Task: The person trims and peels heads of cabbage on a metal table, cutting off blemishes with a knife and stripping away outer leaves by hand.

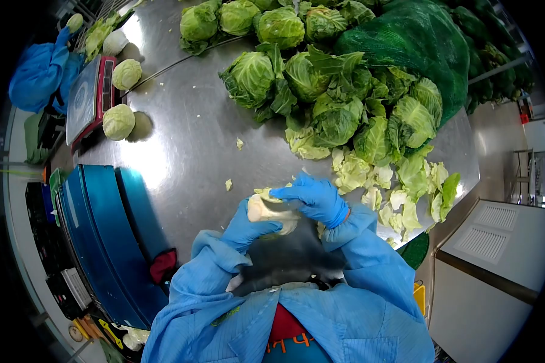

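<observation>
A pale, trimmed cabbage (265, 212) is held in front of my body, low over the steel table. My left hand (243, 227), in a blue glove, wraps round it from the left with the thumb across its near side. From the right, my blue-gloved right hand (318, 199) reaches to its top, the fingers bent onto a cabbage leaf (265, 193) there. The fingertips are partly hidden, but they appear closed on the leaf. Loose cabbage leaves (399, 206) lie in a pile to the right of my right hand.
Several leafy green cabbages (248, 78) are heaped at the back, beside a green mesh sack (412, 48). Trimmed cabbages (118, 122) stand by a red scale (103, 91) on the left. A blue bin (103, 230) is near my left arm. The steel table (194, 145) carries small scraps.
</observation>
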Tool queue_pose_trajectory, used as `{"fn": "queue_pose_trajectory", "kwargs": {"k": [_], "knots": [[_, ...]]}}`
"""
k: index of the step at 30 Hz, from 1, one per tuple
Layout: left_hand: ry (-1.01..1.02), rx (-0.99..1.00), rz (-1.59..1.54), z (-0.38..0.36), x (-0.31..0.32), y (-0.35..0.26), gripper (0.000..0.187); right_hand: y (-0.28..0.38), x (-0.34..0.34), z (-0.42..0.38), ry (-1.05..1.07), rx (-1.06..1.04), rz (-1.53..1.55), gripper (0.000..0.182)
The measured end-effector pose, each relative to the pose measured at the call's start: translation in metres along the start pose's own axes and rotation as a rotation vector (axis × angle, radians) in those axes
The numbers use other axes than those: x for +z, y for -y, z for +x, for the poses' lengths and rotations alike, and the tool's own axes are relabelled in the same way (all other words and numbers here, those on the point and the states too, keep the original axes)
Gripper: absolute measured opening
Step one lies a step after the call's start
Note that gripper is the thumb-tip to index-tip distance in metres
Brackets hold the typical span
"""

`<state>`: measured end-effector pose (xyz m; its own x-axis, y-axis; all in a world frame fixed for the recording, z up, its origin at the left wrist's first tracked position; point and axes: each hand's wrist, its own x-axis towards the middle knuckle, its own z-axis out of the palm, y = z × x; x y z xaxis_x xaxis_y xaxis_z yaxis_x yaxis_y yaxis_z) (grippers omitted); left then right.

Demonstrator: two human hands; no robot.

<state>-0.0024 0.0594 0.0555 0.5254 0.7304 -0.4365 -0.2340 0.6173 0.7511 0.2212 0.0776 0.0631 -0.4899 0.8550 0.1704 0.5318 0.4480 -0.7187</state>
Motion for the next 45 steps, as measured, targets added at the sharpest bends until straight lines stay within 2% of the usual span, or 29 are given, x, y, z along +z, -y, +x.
{"fn": "queue_pose_trajectory", "kwargs": {"k": [1, 4, 6, 7, 10, 13, 16, 17, 20, 21, 24, 27, 30, 33, 36, 39, 42, 45], "knots": [[-0.004, 0.003, 0.043, 0.001, -0.001, 0.001, 0.065, 0.004, 0.0, -0.001, -0.009, -0.017, -0.14, 0.041], [-0.003, 0.006, 0.164, 0.003, -0.004, 0.003, 0.068, 0.0, 0.017, -0.01, -0.15, -0.092, -0.165, 0.045], [0.01, 0.002, 0.231, 0.007, -0.001, 0.001, 0.068, 0.005, 0.019, -0.009, -0.221, -0.094, -0.14, 0.038], [0.006, 0.009, 0.163, 0.004, 0.001, -0.001, 0.067, 0.006, 0.02, -0.009, -0.257, -0.093, -0.129, 0.035], [-0.01, 0.037, 0.026, -0.002, 0.004, -0.004, 0.066, 0.009, 0.024, -0.011, -0.342, -0.035, 0.143, 0.032], [-0.028, 0.049, 0.005, -0.002, 0.005, 0.0, 0.066, 0.016, 0.022, -0.018, -0.672, 0.48, 0.692, 0.037], [-0.009, 0.04, -0.014, 0.0, 0.005, -0.001, 0.067, 0.017, 0.002, -0.013, -0.634, 0.423, 0.896, 0.026], [-0.001, 0.046, -0.01, 0.001, 0.004, 0.0, 0.067, 0.026, -0.012, -0.01, -0.42, 0.517, 0.976, 0.024], [0.004, 0.038, -0.009, 0.0, 0.006, -0.003, 0.067, 0.019, -0.005, -0.011, -0.062, 0.432, 0.715, 0.031], [0.005, 0.032, -0.009, 0.0, 0.007, -0.004, 0.067, 0.017, -0.001, -0.011, -0.044, 0.42, 0.776, 0.042], [0.033, 0.067, 0.039, 0.002, 0.003, 0.001, 0.067, 0.001, 0.008, -0.01, -0.043, 0.466, 1.067, 0.04], [0.031, 0.037, 0.001, 0.002, 0.006, -0.005, 0.066, 0.003, 0.0, -0.012, -0.031, 0.386, 0.547, 0.039], [-0.001, 0.013, -0.003, 0.003, 0.007, -0.006, 0.064, 0.002, 0.001, -0.012, -0.136, 0.025, -0.166, 0.044], [0.028, 0.084, 0.129, 0.012, 0.0, 0.004, 0.059, 0.003, 0.001, -0.015, -0.147, -0.07, -0.328, 0.052], [-0.003, 0.002, 0.001, 0.009, 0.002, 0.002, 0.055, 0.002, 0.005, -0.019, -0.152, -0.086, -0.369, 0.052], [0.025, 0.068, 0.083, 0.011, 0.001, 0.004, 0.055, -0.004, 0.002, -0.015, -0.061, -0.072, -0.231, 0.054], [0.028, 0.044, 0.13, 0.013, 0.001, 0.002, 0.057, -0.009, -0.006, -0.01, -0.019, -0.145, -0.188, 0.057], [0.015, -0.005, 0.008, 0.011, 0.001, 0.002, 0.06, 0.005, -0.024, 0.0, 0.167, -0.18, -0.439, 0.061]]}}
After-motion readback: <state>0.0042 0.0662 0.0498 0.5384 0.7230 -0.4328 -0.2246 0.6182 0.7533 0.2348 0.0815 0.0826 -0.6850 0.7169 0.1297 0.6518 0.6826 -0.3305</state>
